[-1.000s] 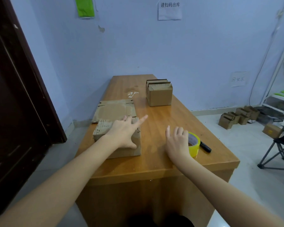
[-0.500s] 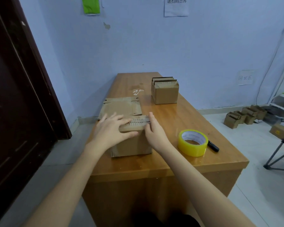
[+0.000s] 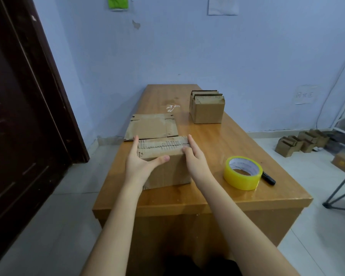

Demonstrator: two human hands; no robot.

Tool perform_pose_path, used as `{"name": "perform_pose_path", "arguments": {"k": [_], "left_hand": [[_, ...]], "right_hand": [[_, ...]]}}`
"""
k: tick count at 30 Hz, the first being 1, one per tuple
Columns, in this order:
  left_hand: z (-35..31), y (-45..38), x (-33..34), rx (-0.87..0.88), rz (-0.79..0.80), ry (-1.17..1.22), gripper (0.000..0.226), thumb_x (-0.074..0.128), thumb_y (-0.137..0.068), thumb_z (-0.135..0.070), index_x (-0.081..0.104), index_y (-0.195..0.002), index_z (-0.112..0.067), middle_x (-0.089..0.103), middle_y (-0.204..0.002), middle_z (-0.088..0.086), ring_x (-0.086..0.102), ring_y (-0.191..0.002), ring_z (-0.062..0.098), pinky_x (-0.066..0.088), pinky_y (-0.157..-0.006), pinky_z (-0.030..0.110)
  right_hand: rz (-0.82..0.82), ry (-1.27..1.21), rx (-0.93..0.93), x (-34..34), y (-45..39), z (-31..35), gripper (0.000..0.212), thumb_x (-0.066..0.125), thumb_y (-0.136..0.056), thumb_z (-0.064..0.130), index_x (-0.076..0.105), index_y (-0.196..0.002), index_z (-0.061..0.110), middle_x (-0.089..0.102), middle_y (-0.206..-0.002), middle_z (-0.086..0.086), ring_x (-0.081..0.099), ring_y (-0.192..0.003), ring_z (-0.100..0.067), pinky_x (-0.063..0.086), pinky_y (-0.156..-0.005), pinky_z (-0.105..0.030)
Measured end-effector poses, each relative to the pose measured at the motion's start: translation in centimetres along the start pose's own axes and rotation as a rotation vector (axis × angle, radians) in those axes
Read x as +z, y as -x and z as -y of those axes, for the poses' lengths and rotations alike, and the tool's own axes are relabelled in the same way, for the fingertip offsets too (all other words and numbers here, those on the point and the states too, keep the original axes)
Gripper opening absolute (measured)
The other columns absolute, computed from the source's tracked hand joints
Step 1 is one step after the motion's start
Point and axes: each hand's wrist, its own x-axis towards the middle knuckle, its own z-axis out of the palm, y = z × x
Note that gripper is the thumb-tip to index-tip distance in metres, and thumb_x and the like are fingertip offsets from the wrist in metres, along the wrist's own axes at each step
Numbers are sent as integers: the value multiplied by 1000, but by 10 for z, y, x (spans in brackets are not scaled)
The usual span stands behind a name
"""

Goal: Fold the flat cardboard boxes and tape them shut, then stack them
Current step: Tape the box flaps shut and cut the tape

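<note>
Your left hand (image 3: 139, 166) and right hand (image 3: 194, 156) flank the folded box (image 3: 165, 168) on the surface (image 3: 207, 196), fingers straight, apparently pressing its sides. The flat cardboard (image 3: 150, 129) lies just behind it; the tape roll (image 3: 242, 172) sits to the right.

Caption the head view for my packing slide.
Both hands press a folded cardboard box beside yellow tape.

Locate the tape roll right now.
In the head view the yellow tape roll lies flat on the desk near its front right corner, right of the right hand, with a black marker at its right.
</note>
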Motion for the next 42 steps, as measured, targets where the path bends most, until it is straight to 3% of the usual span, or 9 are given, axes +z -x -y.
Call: {"name": "perform_pose_path", "arguments": {"k": [6, 12, 16, 19, 21, 26, 32, 37, 42], "left_hand": [[8, 21, 6, -95, -37, 119, 89, 82, -64, -35, 40, -141, -25, 53, -132, -9, 48, -121, 10, 39, -91, 22], [6, 29, -19, -87, 92, -83, 96, 67, -75, -51, 13, -151, -30, 24, -155, -4, 26, -140, 18, 27, -110, 41], [-2, 6, -36, 68, 69, -191, 61, 47, -90, -54, 26, -145, -40, 22, -155, -6, 19, -142, 14, 18, -114, 43], [-3, -15, -35, 133, 133, -231, 34, 43, -99, -32, 50, -132, -33, 39, -146, -5, 31, -135, 8, 22, -106, 24], [-2, -19, -30, 114, 164, -251, 26, 47, -98, -25, 58, -121, -29, 53, -132, -3, 45, -121, 8, 35, -91, 14], [-4, -5, -24, 198, 210, -367, 20, 51, -95, -34, 57, -113, -30, 54, -117, -6, 53, -105, 9, 38, -79, 13], [-12, 24, -4, 347, 285, -597, 39, 62, -88, -34, 51, -123, -20, 44, -116, -12, 52, -103, 5, 46, -86, 24], [-16, 30, 18, 408, 200, -645, 34, 64, -87, -33, 50, -113, -16, 47, -112, -4, 52, -99, 10, 49, -83, 27], [-15, 28, 19, 449, 143, -753, 52, 65, -83, -42, 45, -126, -21, 40, -121, -2, 47, -105, 9, 41, -77, 21]], "right_hand": [[32, 83, -1, -6, -5, -1, 50, 35, -103, 25, 23, -151, 21, 25, -156, 4, 22, -142, -12, 18, -109, -21], [59, 372, -19, -34, -17, 3, 61, 35, -100, 47, 17, -152, 22, 25, -157, 0, 25, -143, -18, 24, -115, -37], [-245, 749, -338, -40, -6, 3, 39, 42, -100, 33, 53, -131, 11, 54, -132, -6, 47, -121, -25, 39, -97, -35], [-171, 895, -677, -28, 15, 1, 37, 38, -95, 29, 66, -113, 12, 63, -115, -3, 56, -104, -24, 47, -83, -39], [-75, 998, -722, -22, 25, -2, 43, 32, -95, 34, 66, -116, 18, 63, -117, 2, 57, -107, -20, 45, -85, -37], [-78, 1007, -565, -34, 19, 2, 52, 19, -93, 42, 62, -115, 22, 61, -124, 8, 50, -124, -12, 28, -107, -36], [103, 880, -389, -66, -8, 5, 31, 33, -102, 28, 54, -124, 21, 50, -142, 4, 33, -139, -15, 29, -105, -34], [100, 1028, -331, -88, -19, 9, 41, 34, -102, 39, 39, -142, 31, 26, -156, 1, 26, -143, -19, 26, -111, -38], [19, 1149, -159, -138, -6, 6, 69, 51, -88, 57, 32, -146, 26, 28, -155, -2, 21, -144, -22, 23, -115, -44]]}}
